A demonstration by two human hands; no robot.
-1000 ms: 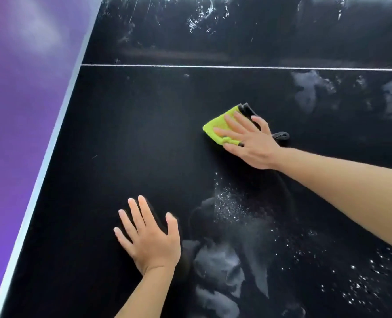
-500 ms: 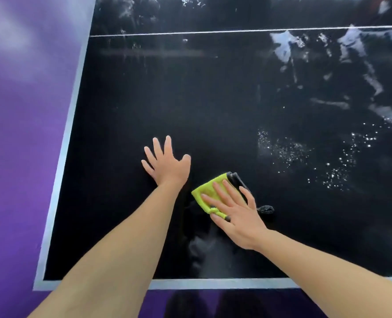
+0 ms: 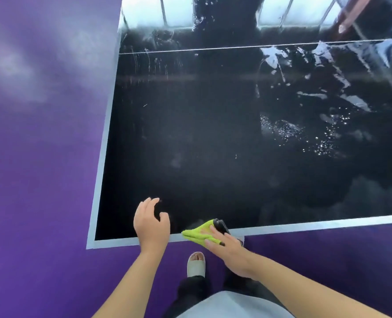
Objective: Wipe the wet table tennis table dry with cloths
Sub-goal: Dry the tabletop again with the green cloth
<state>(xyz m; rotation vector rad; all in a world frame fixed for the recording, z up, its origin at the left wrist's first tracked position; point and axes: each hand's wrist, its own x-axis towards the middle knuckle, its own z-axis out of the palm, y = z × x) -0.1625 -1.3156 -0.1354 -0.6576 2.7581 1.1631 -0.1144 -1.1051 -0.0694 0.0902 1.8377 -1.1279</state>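
Pressing the lime-green microfibre cloth (image 3: 196,232) flat, the right hand (image 3: 227,249) is sitting nearer the beaded water droplets (image 3: 305,134) ahead-right; the left hand (image 3: 151,223) is curling loosely, empty.

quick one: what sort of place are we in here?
Likely an indoor table tennis hall or rec room. The dark table has a white border line, the floor is purple sports-style flooring, and window panes reflect in the wet far end.

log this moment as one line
right hand presses yellow-green cloth at table near edge | left hand beside it, holds nothing | droplets far right not yet wiped
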